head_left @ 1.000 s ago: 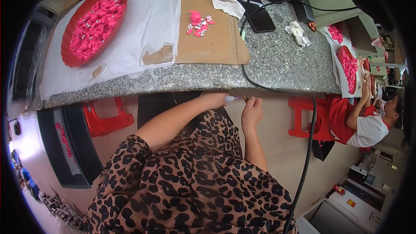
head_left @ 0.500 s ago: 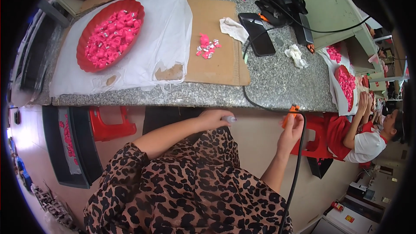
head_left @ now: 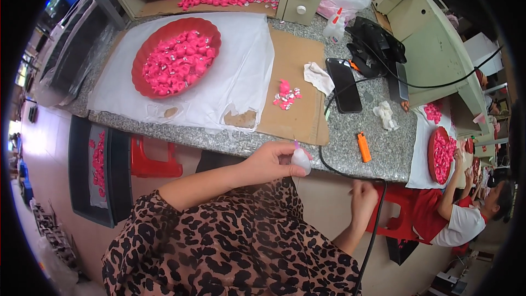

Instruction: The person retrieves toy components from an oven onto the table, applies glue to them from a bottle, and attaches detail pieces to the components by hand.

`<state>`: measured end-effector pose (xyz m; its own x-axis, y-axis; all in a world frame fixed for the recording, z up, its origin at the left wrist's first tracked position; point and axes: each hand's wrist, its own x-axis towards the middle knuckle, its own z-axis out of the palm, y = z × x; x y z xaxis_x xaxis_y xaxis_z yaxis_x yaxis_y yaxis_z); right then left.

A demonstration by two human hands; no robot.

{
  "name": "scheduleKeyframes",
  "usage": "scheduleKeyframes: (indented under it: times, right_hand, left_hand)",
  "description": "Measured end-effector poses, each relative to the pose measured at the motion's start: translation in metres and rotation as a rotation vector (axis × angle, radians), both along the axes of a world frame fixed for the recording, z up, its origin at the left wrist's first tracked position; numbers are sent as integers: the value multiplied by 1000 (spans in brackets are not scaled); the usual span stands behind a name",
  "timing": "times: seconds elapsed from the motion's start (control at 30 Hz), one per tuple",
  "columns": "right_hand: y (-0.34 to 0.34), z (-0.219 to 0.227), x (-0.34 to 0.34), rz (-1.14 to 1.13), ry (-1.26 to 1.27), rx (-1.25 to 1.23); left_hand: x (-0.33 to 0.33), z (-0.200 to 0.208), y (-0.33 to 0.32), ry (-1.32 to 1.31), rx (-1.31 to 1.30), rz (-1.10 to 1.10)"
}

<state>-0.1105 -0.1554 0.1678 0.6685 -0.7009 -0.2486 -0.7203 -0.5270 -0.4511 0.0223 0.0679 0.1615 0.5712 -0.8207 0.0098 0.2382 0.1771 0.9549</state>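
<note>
My left hand [head_left: 274, 163] is closed round a small whitish squeeze bottle [head_left: 301, 161] with a thin purple tip, just over the table's front edge. Fingers curled in, my right hand [head_left: 362, 203] hangs below that edge, beside a black cable [head_left: 379, 203]. It is slightly blurred, and nothing shows in it. An orange lighter [head_left: 364, 147] lies on the speckled stone tabletop [head_left: 383, 159] above my right hand. On the brown cardboard [head_left: 304, 121] sits a little pile of pink and white pieces [head_left: 286, 96]. A red scalloped bowl [head_left: 143, 77] full of pink figures rests on white sheeting [head_left: 241, 38].
A black phone [head_left: 345, 85], crumpled tissue [head_left: 386, 115] and red-tipped bottles [head_left: 334, 25] are on the table. The cable loops over its front edge. Red stools [head_left: 153, 159] and a dark bin [head_left: 82, 186] stand below. A co-worker [head_left: 460, 214] sits at right.
The orange lighter has gone from my right hand onto the table, and that hand has drawn back below the edge. My left hand has raised the bottle, tip up. The view has shifted.
</note>
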Motion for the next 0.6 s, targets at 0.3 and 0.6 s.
scheduleKeyframes:
  times: [0.3,0.6]
  right_hand:
    - [80,-13,62,201,-722,1428]
    - [81,-11,106,-12,-940,1707]
  left_hand:
    - [10,0,-16,-312,101,117]
    - [71,14,-13,-299,150,207]
